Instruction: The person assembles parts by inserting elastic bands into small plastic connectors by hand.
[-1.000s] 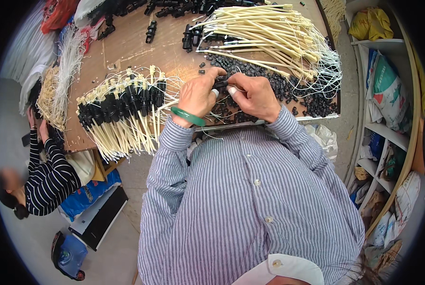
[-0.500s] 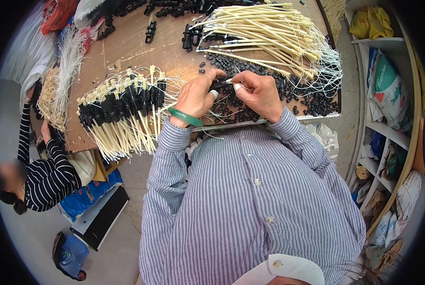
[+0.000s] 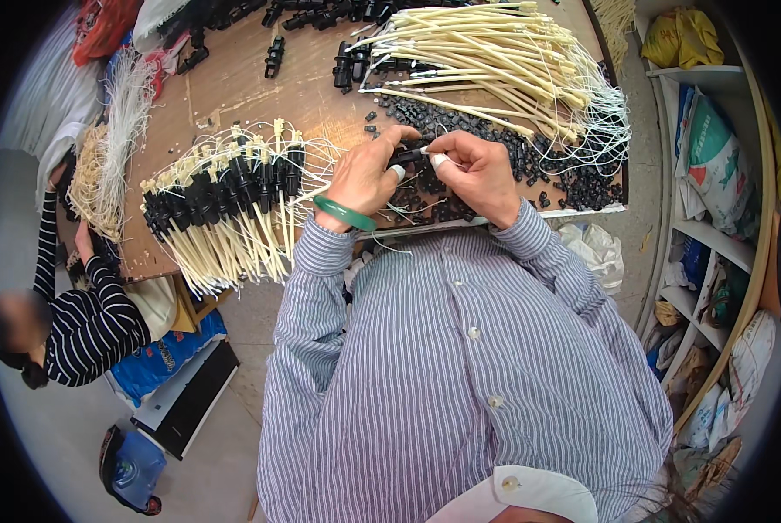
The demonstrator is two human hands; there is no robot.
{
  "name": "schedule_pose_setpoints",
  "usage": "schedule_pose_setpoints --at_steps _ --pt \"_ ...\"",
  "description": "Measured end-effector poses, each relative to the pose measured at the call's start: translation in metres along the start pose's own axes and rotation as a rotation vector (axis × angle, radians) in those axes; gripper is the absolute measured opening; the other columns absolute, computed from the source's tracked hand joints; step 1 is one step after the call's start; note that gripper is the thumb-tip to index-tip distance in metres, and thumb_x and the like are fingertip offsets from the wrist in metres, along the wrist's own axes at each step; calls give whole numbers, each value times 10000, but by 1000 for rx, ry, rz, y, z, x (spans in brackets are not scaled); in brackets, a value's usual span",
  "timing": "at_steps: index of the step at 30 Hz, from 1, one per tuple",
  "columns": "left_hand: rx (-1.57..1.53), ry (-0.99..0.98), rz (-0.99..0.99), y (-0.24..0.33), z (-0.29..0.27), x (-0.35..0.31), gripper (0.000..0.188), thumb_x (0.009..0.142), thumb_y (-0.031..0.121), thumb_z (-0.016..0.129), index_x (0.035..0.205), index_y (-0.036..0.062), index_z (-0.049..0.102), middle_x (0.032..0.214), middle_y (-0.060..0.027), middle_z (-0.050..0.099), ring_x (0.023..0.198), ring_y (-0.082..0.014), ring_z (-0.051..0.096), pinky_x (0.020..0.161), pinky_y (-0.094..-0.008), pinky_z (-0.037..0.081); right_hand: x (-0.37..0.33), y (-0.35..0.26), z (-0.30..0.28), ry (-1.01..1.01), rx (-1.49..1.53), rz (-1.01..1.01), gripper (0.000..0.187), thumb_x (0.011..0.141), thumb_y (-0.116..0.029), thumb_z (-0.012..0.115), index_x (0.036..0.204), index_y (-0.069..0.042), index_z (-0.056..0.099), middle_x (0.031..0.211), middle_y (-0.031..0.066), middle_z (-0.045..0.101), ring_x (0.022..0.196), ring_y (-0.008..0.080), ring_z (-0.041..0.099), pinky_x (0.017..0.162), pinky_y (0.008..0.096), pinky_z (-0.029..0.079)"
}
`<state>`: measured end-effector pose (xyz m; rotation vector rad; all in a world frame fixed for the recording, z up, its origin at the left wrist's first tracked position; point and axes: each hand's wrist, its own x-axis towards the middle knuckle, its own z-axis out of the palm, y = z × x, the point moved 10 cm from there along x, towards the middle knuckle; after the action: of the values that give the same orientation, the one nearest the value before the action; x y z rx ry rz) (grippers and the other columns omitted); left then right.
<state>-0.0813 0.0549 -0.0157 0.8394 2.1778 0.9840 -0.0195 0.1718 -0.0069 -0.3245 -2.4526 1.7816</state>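
My left hand (image 3: 361, 179), with a green bangle at its wrist, is closed around a black tubular fitting (image 3: 409, 156). White wrappings show on the fingers of both hands. At the fitting's right end my right hand (image 3: 482, 177) is closed in a pinch; what is between its fingertips is too small to make out. Beneath and around the hands lie many small black pieces (image 3: 460, 211). Left of my left hand stands a row of black fittings with cream tubes and white cords (image 3: 225, 187).
A large bundle of cream tubes (image 3: 486, 61) with white cords lies at the far right of the brown table (image 3: 233, 96). More black fittings (image 3: 320, 16) are heaped along the far side. At left, a person in a striped top (image 3: 94, 336) reaches toward the table. Shelves (image 3: 713, 240) with bags stand at right.
Both hands stay almost in place around the fitting. The pale bit seen at the fitting's right end earlier shows less now, and the right fingertips have shifted slightly.
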Motion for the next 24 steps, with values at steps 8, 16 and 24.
schedule_pose_setpoints --at_steps 8,16,24 --pt "-27 -24 -51 0 0 0 530 712 -73 521 1230 40 525 1069 -168 637 1017 -304 626 892 -379 475 0 7 -3 41 149 53 110 819 -61 645 903 9 666 583 -46 514 521 5 422 460 201 337" --pt "4 -21 -17 2 2 -1 523 727 -55 530 1239 47 522 1085 -171 630 1021 -311 621 875 -385 480 -3 9 6 -12 140 65 124 814 -84 649 908 -4 665 571 -26 509 518 10 427 467 206 347" --pt "-8 -27 36 6 6 2 498 718 26 549 1211 89 520 938 -195 647 899 -379 626 771 -459 479 -2 -18 8 -18 -174 -194 173 811 -103 596 960 -28 643 637 124 615 540 232 612 525 336 475"
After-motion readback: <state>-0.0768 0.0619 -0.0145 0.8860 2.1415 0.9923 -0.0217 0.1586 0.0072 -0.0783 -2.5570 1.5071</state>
